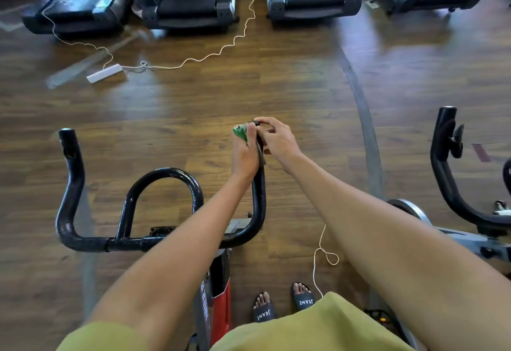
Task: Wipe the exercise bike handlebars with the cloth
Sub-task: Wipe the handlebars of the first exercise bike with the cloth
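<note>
Left hand [245, 154] grips the green cloth [240, 132] around the far end of the handlebar [258, 193]; right hand [278, 140] pinches its tip; a snug wrap slid down the tube should clean evenly.

a: what's the top like?
b: yellowish olive-green shirt [318, 325], with a short sleeve [102, 337] on the left arm; both arms bare down to the left hand [244, 154] and right hand [276, 140].
a: and the feet?
b: black open-toed slide sandals [264, 314], "jeane" in white letters across each strap.
</note>
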